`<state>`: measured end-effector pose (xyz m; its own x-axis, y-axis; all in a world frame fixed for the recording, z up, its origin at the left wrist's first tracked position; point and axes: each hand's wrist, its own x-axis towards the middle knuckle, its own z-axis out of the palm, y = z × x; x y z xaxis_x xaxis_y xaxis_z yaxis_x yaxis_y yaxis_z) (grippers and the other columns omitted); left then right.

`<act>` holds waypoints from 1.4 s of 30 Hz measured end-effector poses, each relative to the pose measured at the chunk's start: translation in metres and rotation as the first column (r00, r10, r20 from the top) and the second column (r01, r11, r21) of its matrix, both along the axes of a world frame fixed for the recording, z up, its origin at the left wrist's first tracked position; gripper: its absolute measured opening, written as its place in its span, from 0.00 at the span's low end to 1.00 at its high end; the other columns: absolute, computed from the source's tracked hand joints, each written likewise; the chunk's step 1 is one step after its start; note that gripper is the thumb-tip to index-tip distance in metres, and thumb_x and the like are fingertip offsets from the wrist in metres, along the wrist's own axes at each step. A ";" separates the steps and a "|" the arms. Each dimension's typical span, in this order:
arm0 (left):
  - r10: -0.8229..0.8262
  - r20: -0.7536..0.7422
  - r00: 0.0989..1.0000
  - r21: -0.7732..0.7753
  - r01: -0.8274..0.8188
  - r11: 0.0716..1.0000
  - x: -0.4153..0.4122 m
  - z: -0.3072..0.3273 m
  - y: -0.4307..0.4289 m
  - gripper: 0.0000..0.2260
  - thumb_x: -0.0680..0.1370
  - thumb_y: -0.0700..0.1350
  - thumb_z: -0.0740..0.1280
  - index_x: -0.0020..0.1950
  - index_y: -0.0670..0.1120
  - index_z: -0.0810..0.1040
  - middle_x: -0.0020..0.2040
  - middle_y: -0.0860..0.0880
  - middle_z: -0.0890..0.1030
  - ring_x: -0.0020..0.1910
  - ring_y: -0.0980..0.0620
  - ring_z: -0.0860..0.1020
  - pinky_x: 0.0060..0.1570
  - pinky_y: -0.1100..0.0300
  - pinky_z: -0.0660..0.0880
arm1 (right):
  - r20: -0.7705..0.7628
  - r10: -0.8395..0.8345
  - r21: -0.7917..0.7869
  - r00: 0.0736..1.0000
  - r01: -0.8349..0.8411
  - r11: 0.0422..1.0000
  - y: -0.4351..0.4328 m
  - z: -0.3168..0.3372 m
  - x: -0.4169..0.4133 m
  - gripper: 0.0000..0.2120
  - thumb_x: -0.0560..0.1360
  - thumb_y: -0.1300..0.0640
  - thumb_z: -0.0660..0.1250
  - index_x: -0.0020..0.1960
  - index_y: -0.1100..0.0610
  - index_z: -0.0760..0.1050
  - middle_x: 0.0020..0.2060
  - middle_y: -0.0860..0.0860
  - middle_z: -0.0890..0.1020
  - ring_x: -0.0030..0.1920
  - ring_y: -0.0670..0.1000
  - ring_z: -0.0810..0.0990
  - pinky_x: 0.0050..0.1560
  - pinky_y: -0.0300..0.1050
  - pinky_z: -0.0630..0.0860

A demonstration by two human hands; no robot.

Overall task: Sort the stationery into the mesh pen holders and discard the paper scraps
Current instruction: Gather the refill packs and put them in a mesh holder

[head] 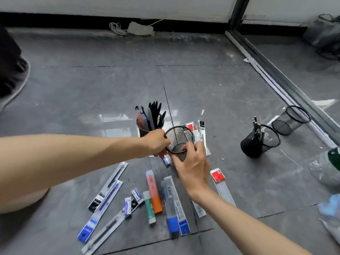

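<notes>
Refill packs (100, 210) lie nearest me on the floor (73, 89); beyond them my left hand (156, 142) and right hand (193, 168) both grip a tilted mesh pen holder (179, 138) beside a pen-filled holder (149, 126).

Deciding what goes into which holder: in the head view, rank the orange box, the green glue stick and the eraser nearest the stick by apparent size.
1. orange box
2. green glue stick
3. eraser
All three lie side by side at a similar distance from the camera, so nearness hardly skews the order.
</notes>
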<state>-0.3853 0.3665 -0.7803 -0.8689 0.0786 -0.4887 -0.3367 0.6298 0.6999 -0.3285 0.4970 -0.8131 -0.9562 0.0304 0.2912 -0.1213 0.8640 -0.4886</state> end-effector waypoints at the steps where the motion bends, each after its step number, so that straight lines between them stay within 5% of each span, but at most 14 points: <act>1: 0.016 0.016 1.000 0.004 -0.016 1.000 0.007 0.000 -0.012 0.07 0.76 0.35 0.56 0.41 0.40 0.71 0.32 0.42 0.79 0.23 0.51 0.76 0.25 0.63 0.71 | -0.033 0.064 0.003 0.997 -0.064 0.998 -0.007 -0.002 0.006 0.17 0.64 0.48 0.77 0.45 0.54 0.73 0.41 0.49 0.72 0.38 0.52 0.76 0.32 0.40 0.66; 6: 0.147 0.055 0.988 -0.042 -0.144 0.989 0.043 -0.004 -0.079 0.09 0.76 0.34 0.54 0.39 0.42 0.68 0.28 0.43 0.78 0.20 0.54 0.77 0.25 0.64 0.73 | -0.075 0.303 0.009 0.950 -0.303 0.953 -0.042 -0.016 0.027 0.27 0.66 0.61 0.74 0.61 0.54 0.67 0.47 0.53 0.78 0.45 0.55 0.79 0.43 0.49 0.78; 10: 0.339 0.035 0.940 -0.052 -0.337 0.940 0.052 -0.016 -0.119 0.08 0.78 0.36 0.54 0.43 0.41 0.71 0.32 0.42 0.79 0.23 0.53 0.78 0.22 0.65 0.71 | 0.168 0.222 -0.086 0.961 -0.210 0.974 -0.052 -0.019 0.017 0.30 0.67 0.71 0.62 0.67 0.56 0.64 0.59 0.54 0.74 0.56 0.56 0.75 0.49 0.50 0.74; 15: 0.499 0.022 0.866 0.007 -0.500 0.866 0.040 -0.029 -0.123 0.09 0.78 0.37 0.54 0.41 0.41 0.71 0.31 0.43 0.78 0.24 0.53 0.77 0.23 0.66 0.70 | 0.450 0.188 -0.010 0.873 -0.206 0.979 -0.053 -0.032 0.008 0.16 0.73 0.60 0.64 0.60 0.55 0.68 0.55 0.54 0.77 0.56 0.57 0.76 0.48 0.48 0.70; 18: 0.507 0.014 0.862 0.032 -0.507 0.861 0.035 -0.036 -0.111 0.09 0.78 0.38 0.54 0.41 0.41 0.71 0.30 0.44 0.78 0.26 0.51 0.76 0.25 0.64 0.70 | 0.522 0.186 -0.049 0.833 -0.188 0.981 -0.054 -0.038 0.010 0.19 0.73 0.50 0.68 0.59 0.55 0.67 0.55 0.53 0.77 0.56 0.57 0.76 0.51 0.49 0.72; 22: 0.527 -0.035 0.849 0.072 -0.524 0.849 0.032 -0.041 -0.102 0.08 0.78 0.37 0.54 0.41 0.42 0.69 0.31 0.42 0.77 0.27 0.48 0.75 0.26 0.61 0.67 | 0.588 0.176 -0.080 0.789 -0.159 0.984 -0.053 -0.047 0.008 0.16 0.71 0.54 0.70 0.56 0.56 0.71 0.54 0.53 0.79 0.56 0.56 0.77 0.54 0.50 0.74; 28: 0.534 -0.156 0.831 0.075 -0.529 0.845 0.048 -0.043 -0.106 0.06 0.77 0.38 0.59 0.48 0.40 0.75 0.33 0.44 0.77 0.27 0.50 0.74 0.32 0.60 0.73 | 0.581 0.154 -0.027 0.799 -0.170 0.985 -0.050 -0.043 0.010 0.12 0.73 0.58 0.68 0.57 0.55 0.73 0.55 0.53 0.78 0.56 0.55 0.77 0.48 0.45 0.70; 33: 0.564 -0.063 0.823 0.158 -0.550 0.820 0.065 -0.029 -0.108 0.12 0.80 0.45 0.60 0.57 0.39 0.74 0.33 0.44 0.78 0.27 0.51 0.75 0.29 0.62 0.72 | 0.414 0.242 0.083 0.877 -0.301 0.950 -0.071 -0.038 0.020 0.10 0.74 0.60 0.61 0.54 0.57 0.75 0.54 0.55 0.76 0.56 0.58 0.75 0.50 0.49 0.69; 35: 0.569 -0.006 0.823 0.172 -0.559 0.811 0.084 -0.021 -0.113 0.12 0.81 0.47 0.58 0.60 0.41 0.71 0.34 0.44 0.77 0.27 0.52 0.76 0.31 0.61 0.71 | 0.331 0.390 0.075 0.859 -0.436 0.897 -0.086 -0.036 0.027 0.08 0.74 0.62 0.62 0.51 0.59 0.76 0.49 0.57 0.77 0.52 0.60 0.76 0.46 0.50 0.70; 38: 0.457 0.083 0.886 0.057 -0.462 0.885 0.124 -0.023 -0.129 0.11 0.80 0.42 0.59 0.63 0.46 0.67 0.37 0.44 0.77 0.30 0.51 0.75 0.30 0.63 0.70 | 0.293 0.633 0.113 0.716 -0.684 0.721 -0.111 -0.037 0.034 0.09 0.71 0.64 0.64 0.51 0.60 0.76 0.46 0.57 0.77 0.49 0.61 0.76 0.42 0.52 0.71; 42: 0.232 0.147 0.962 -0.285 -0.183 0.941 0.175 -0.036 -0.159 0.12 0.76 0.41 0.65 0.60 0.44 0.73 0.42 0.45 0.80 0.36 0.50 0.77 0.32 0.65 0.71 | 0.458 0.778 0.144 0.430 -0.899 0.413 -0.144 -0.046 0.044 0.23 0.73 0.59 0.67 0.67 0.56 0.68 0.61 0.56 0.71 0.62 0.58 0.69 0.58 0.51 0.67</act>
<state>-0.2102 0.2073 -0.8159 -0.7503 -0.2482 -0.6128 -0.5821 0.6874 0.4343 -0.2846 0.3531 -0.8592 -0.4613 -0.8691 -0.1783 -0.7917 0.4940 -0.3594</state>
